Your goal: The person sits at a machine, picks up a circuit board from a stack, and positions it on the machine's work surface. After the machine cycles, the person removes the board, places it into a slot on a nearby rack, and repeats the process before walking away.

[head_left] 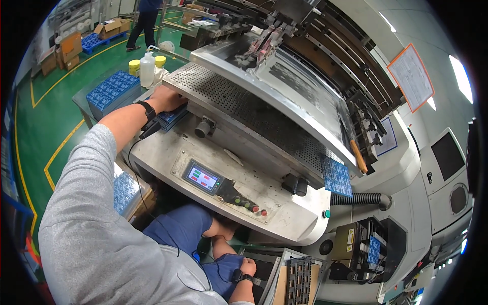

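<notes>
My left hand (166,98) reaches to the left end of the perforated metal table (203,81) of a printing machine. Its fingertips are hidden by the table's edge, so their grip does not show. Just below the wrist lie dark blue panels (173,122). Close by, a taller stack of blue patterned circuit panels (113,90) stands on a side table. My right hand (248,266) rests low beside my thigh, its fingers curled in, with nothing seen in it. One blue panel (336,176) sticks out at the table's right end.
A framed screen (295,86) is tilted above the perforated table, with a wooden-handled tool (358,156) at its right edge. A control display (202,177) and buttons sit on the machine front. A squeeze bottle (147,70) and yellow-lidded jars stand behind my left hand. Another person (145,25) stands far back.
</notes>
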Action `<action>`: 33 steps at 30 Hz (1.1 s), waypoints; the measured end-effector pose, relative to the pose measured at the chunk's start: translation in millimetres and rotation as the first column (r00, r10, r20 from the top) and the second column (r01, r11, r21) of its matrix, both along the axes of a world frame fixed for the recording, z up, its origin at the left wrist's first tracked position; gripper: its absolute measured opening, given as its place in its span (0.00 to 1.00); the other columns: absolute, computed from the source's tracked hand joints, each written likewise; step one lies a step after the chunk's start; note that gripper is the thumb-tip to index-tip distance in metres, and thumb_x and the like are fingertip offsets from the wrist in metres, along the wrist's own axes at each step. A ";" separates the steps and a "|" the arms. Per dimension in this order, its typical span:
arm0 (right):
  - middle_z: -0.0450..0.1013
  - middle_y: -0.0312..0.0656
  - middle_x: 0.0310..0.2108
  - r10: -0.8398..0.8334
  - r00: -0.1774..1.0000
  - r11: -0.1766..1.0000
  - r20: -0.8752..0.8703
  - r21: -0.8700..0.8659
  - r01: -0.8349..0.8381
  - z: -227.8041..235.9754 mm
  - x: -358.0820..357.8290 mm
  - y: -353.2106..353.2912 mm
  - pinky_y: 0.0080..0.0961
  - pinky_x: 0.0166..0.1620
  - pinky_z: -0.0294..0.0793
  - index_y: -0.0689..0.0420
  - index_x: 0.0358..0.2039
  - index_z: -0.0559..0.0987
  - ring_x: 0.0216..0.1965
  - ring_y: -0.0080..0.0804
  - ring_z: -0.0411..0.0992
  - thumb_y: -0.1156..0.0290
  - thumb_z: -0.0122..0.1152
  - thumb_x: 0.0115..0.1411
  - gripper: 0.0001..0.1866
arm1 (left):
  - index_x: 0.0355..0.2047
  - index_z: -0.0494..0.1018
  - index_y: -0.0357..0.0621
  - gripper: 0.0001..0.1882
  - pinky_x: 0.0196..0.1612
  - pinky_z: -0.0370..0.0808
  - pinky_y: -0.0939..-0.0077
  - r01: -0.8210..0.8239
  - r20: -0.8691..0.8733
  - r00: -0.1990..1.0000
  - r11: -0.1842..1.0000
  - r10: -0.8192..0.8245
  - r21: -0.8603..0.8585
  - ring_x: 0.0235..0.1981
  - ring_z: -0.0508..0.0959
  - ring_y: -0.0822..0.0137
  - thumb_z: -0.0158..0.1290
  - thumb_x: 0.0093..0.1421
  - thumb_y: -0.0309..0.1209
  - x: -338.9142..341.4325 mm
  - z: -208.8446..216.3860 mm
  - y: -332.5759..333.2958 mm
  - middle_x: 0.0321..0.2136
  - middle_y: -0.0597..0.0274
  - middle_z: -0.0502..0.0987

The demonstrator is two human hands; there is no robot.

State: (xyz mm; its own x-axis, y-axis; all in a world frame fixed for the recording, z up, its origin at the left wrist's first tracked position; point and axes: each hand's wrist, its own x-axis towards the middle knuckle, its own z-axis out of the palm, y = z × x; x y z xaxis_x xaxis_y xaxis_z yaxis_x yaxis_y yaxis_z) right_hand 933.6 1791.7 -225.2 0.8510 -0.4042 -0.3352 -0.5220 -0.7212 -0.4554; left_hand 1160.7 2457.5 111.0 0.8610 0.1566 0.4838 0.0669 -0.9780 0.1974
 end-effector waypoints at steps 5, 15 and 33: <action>0.79 0.51 0.39 0.016 1.000 1.000 0.013 0.003 -0.016 -6.5 2.5 1.7 0.38 0.49 0.75 0.55 0.39 0.84 0.44 0.49 0.77 0.58 0.61 0.58 0.16 | 0.50 0.75 0.51 0.23 0.50 0.74 0.60 -0.016 -0.034 0.999 1.000 0.016 0.016 0.49 0.76 0.50 0.55 0.57 0.47 -1.2 2.8 -9.4 0.49 0.51 0.76; 0.79 0.51 0.39 0.016 1.000 1.000 -0.003 0.023 -0.016 -13.6 5.8 -2.0 0.38 0.49 0.75 0.56 0.40 0.83 0.44 0.49 0.77 0.58 0.61 0.58 0.16 | 0.48 0.76 0.49 0.22 0.48 0.75 0.60 0.058 0.075 0.995 0.997 -0.062 0.061 0.46 0.77 0.49 0.56 0.56 0.46 2.6 -7.0 -4.9 0.46 0.50 0.78; 0.79 0.52 0.38 0.011 1.000 1.000 0.018 0.007 -0.011 -13.6 9.9 -1.1 0.37 0.48 0.74 0.57 0.39 0.83 0.44 0.48 0.77 0.59 0.61 0.58 0.16 | 0.50 0.75 0.50 0.24 0.49 0.74 0.59 0.040 0.062 0.997 0.998 -0.043 0.052 0.48 0.76 0.50 0.55 0.57 0.47 8.1 -16.4 -2.8 0.48 0.51 0.77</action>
State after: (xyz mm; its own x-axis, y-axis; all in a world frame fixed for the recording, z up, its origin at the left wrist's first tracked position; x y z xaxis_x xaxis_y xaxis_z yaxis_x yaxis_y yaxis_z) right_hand 943.5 1790.6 -238.9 0.8614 -0.3921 -0.3229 -0.5055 -0.7236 -0.4700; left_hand 1168.8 2454.8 94.6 0.8338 0.0955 0.5438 0.0153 -0.9885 0.1501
